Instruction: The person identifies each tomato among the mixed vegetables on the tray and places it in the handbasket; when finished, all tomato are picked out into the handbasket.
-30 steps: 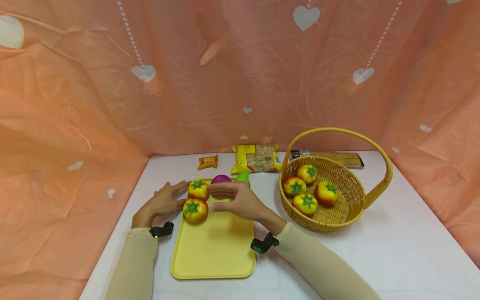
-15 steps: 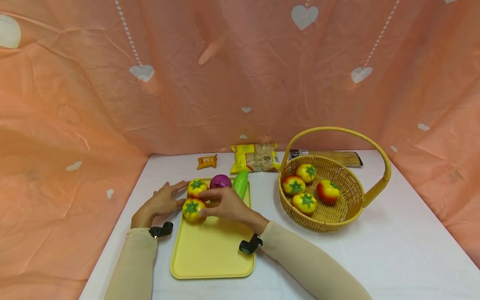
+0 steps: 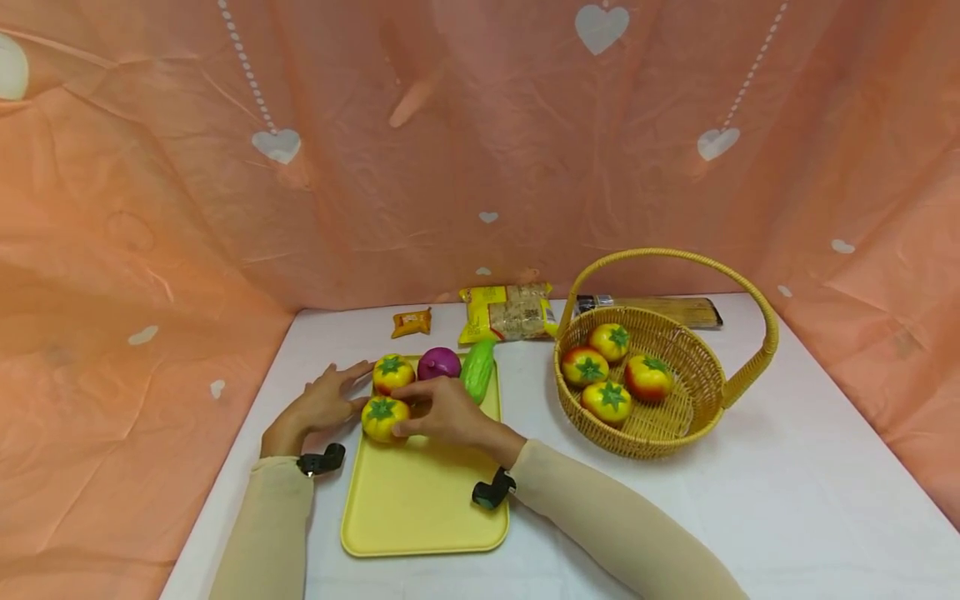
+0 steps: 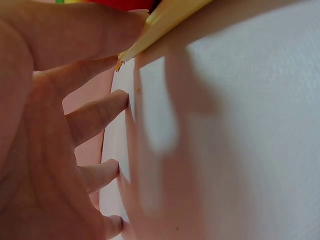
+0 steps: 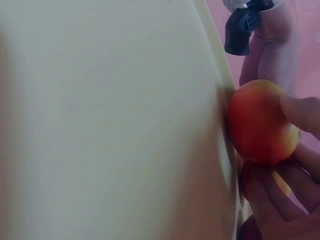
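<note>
My right hand [image 3: 453,412] grips the nearer of two red-and-yellow toy tomatoes [image 3: 381,419] at the left edge of a yellow tray [image 3: 427,508]. In the right wrist view, thumb and fingers lie on opposite sides of that tomato [image 5: 262,122]. Just behind it sits the other tomato [image 3: 392,375], its green leaf star facing up. Fingers spread, my left hand [image 3: 321,407] rests along the tray's left side. The left wrist view has its thumb at the tray rim [image 4: 160,25]. A purple toy onion [image 3: 438,363] and a green toy cucumber [image 3: 477,372] lie at the tray's far end.
Right of the tray stands a wicker basket [image 3: 693,425] with a tall handle and several similar tomatoes inside. Along the back lie a small orange packet [image 3: 412,322], a yellow bag of dry food [image 3: 506,313] and a bundle of thin sticks [image 3: 675,312]. A pink curtain hangs behind.
My right hand has moved left and taken hold of the nearer tomato, uncovering the onion and cucumber. A tomato in the basket has rocked in place. My left hand keeps its place.
</note>
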A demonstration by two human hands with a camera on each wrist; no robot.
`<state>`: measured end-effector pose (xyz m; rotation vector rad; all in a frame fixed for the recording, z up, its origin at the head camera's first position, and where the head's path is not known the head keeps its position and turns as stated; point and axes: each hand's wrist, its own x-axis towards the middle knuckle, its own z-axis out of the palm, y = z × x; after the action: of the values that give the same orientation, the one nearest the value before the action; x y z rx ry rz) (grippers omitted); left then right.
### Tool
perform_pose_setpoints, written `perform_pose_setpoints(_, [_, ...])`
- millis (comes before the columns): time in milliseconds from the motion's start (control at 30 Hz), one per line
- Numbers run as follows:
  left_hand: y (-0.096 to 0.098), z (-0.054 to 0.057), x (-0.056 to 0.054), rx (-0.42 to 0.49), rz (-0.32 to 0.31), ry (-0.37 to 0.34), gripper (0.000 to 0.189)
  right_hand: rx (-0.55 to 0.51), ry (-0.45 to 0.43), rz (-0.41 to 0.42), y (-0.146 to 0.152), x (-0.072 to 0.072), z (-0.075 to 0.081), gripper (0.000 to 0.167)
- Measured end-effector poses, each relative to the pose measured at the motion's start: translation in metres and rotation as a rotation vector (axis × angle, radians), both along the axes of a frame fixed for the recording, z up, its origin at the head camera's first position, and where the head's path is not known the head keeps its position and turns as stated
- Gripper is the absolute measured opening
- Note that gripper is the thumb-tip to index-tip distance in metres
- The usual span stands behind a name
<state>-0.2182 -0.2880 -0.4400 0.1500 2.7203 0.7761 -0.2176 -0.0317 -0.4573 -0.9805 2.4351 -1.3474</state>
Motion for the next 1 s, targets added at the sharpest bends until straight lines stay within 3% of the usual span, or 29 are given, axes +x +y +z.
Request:
perform_pose_setpoints(200, [0.0,0.001,0.001,-0.001,0.002,-0.009,0.074,0.014,-0.023,-0.025,-0.004,0.004,-0.001,0.051])
perform_pose_setpoints(433, [-0.001,0.0,0.001,-0.003,0.009,-0.011,0.074,-0.035,-0.115,-0.021,-0.007,0.009,-0.003,0.052])
perform_pose_setpoints(667, [-0.001,-0.001,0.002,0.004,0.003,-0.006,0.076,-0.08,-0.161,0.022,0.002,0.013,-0.003,0.049])
perform_pose_setpoints(1000, [-0.001,0.0,0.002,0.003,0.014,-0.009,0.079,-0.248,-0.404,0.109,0.05,0.036,0.009,0.051])
